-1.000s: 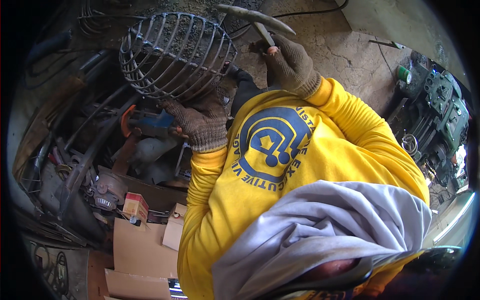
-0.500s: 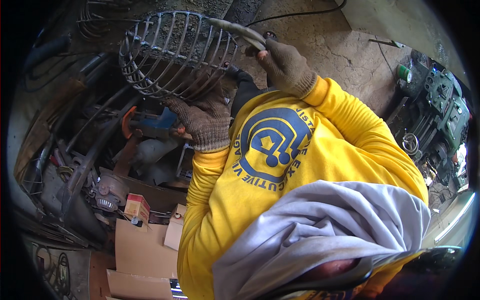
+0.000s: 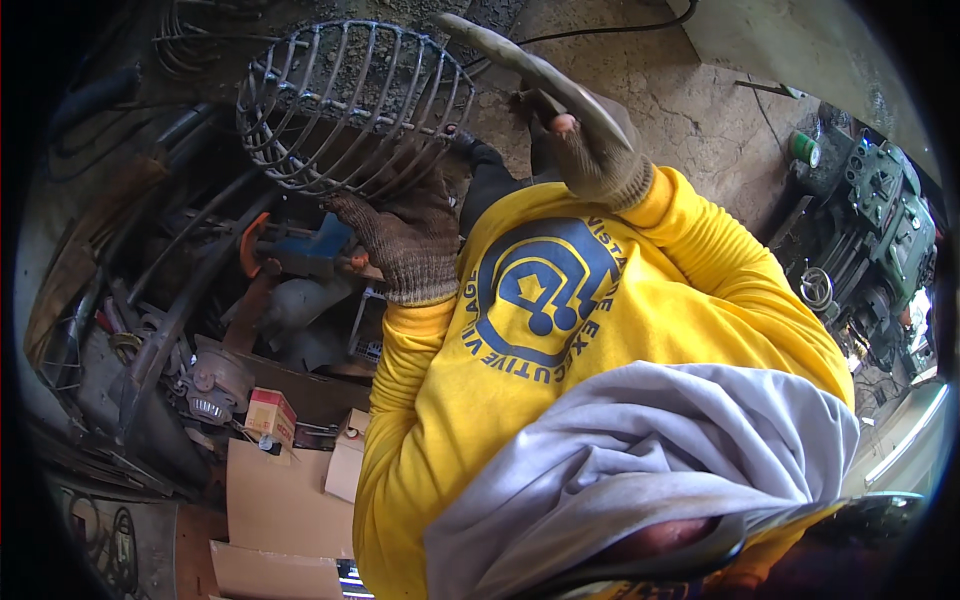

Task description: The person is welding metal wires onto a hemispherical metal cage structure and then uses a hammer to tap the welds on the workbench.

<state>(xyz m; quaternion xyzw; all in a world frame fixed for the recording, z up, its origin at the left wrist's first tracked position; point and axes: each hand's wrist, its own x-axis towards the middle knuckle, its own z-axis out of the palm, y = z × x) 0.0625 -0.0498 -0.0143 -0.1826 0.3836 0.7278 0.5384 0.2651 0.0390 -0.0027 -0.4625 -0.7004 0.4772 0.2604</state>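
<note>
In front of me is a rounded, basket-like cage of welded metal rods (image 3: 345, 105). My left hand (image 3: 408, 245), in a brown knitted glove, is closed on its near side; some fingers are hidden behind the rods. My right hand (image 3: 600, 165), gloved the same way with a bare thumb tip showing, grips a long, slightly curved, flat grey tool (image 3: 520, 62). Its kind is unclear. The tool's far end points up and left, above the cage's right rim and apart from it.
Below the cage lie a blue and orange tool (image 3: 310, 245), metal bars and other clutter. Cardboard (image 3: 280, 500) and a small red-and-tan box (image 3: 270, 415) are at lower left. A green machine (image 3: 885, 230) stands at right, near a green can (image 3: 805, 149). A dark cable (image 3: 610, 30) crosses the floor.
My right hand has drawn the grey tool slightly right and toward me, and the tool's tip has lifted off the cage's rim area. The left hand and cage have hardly moved.
</note>
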